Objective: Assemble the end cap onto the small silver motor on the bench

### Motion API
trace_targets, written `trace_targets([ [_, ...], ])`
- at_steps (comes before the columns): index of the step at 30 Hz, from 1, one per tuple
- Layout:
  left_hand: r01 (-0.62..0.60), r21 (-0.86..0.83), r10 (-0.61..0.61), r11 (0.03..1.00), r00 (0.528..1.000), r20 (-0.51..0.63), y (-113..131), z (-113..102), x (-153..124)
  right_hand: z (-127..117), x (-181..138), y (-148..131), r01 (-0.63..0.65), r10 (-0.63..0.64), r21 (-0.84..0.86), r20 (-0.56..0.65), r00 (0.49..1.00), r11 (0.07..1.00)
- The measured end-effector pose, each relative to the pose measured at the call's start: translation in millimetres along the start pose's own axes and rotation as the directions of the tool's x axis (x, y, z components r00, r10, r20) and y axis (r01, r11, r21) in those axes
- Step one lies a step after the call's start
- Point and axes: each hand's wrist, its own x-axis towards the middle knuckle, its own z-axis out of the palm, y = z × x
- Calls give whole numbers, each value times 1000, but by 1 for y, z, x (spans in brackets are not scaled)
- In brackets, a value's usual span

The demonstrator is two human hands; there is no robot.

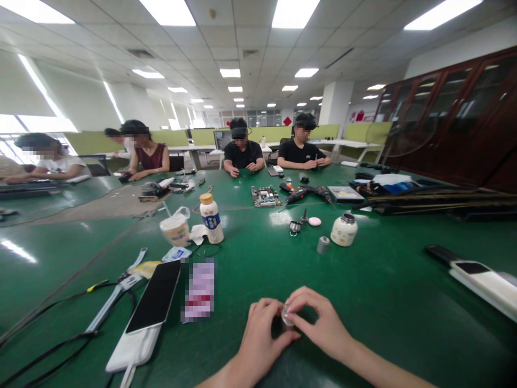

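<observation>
Close in front of me at the table's near side, my left hand [262,334] curls around a small shiny round piece [287,317], with its thumb stretched along the lower side. My right hand [317,318] pinches the top of that piece between thumb and fingertips. Fingers hide much of it, so its exact kind cannot be told. Beyond the hands stand a grey metal cylinder [323,245] and a cream-coloured round flask [344,230] with its dark-rimmed mouth uncovered. A pink oval disc [314,221], a metal ring-like part [294,228] and a dark stepped part [304,216] lie behind them.
On the left are a phone [155,296] on a white power bank, cables, a lanyard, a plastic cup [175,229] and a bottle [212,218]. Farther back lie a circuit board [265,196] and power drills [297,195]. Several people sit around the green table [388,302].
</observation>
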Motion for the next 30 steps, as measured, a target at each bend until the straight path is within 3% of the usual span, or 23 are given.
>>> trace_targets([
  [9, 4, 1, -4, 1000, 1000, 12, 0, -1, 1, -3, -6, 8, 101, -104, -115, -22, 994, 988],
  [14, 0, 2, 0, 1000, 1000, -17, -7, 4, 1, -1, -9, 15, 230, -221, -207, 64, 973, 951],
  [21, 8, 23, -8, 1000, 1000, -20, -3, 2, 2, 5, -16, 20, 127, -105, -197, 116, 988, 972],
  [30, -16, 36, 17, 999, 1000, -24, -3, 5, 1, 5, -15, 24, 85, -69, -166, 100, 993, 983],
])
